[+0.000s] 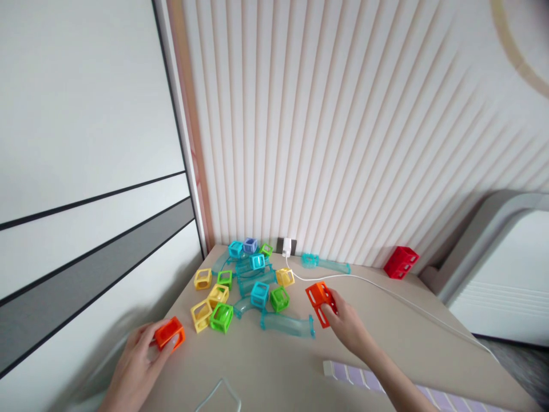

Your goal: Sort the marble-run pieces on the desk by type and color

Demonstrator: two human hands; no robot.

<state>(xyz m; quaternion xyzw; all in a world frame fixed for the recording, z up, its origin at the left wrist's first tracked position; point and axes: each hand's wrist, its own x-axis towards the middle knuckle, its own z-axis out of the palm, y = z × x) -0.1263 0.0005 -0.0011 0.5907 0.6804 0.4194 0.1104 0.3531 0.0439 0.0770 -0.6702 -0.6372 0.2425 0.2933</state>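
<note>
At the lower left, my left hand [138, 361] is closed round an orange cube frame [170, 334], thumb on its near side. Right of centre, my right hand [343, 320] grips an orange open-frame piece [318, 303] that looks like joined cubes. Between the hands lies a loose group of cube frames, among them a yellow cube [201, 315], a green cube [222, 317] and a blue cube [259, 294]. A clear teal track piece [288, 324] rests left of my right hand, and more teal tracks [257, 280] lie among the cubes.
A red block piece [401, 262] stands by the ribbed wall. A white charger [287, 247] has a cable [386, 289] running right across the table [266, 377]. A purple-and-white strip [355, 376] passes beneath my right forearm. Grey furniture [501, 252] is at right.
</note>
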